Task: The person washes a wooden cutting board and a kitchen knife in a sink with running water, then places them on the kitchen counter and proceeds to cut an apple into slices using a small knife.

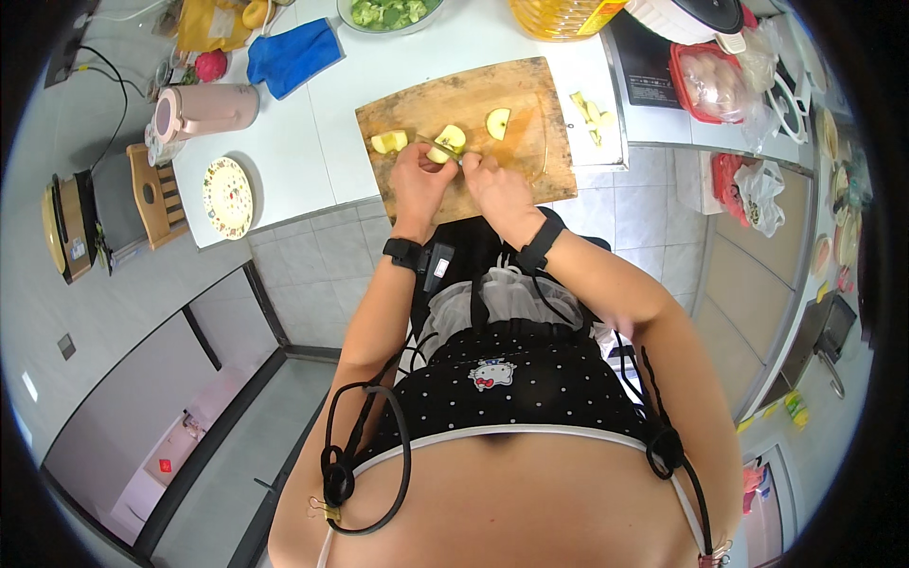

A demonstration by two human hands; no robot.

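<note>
A wooden cutting board (454,96) lies in front of me at the counter's edge. My right hand (497,188) grips a small knife (442,148), whose blade lies across a green-skinned apple piece (452,133) and points left. With bent fingers, my left hand (420,181) holds the near side of that piece, close to the blade. Left of it rests a pale, wedge-like apple piece (388,143). Another cut apple piece (498,123), showing a dark spot at its core, lies farther right. My fingers hide the knife's handle and part of the middle piece.
Peel scraps (591,117) lie right of the board. Beyond it stand a glass bowl of broccoli (389,13) and an oil jug (561,20). To the left are a blue cloth (295,58), a pink kettle (216,112) and a patterned plate (227,197). A red container (699,82) sits right.
</note>
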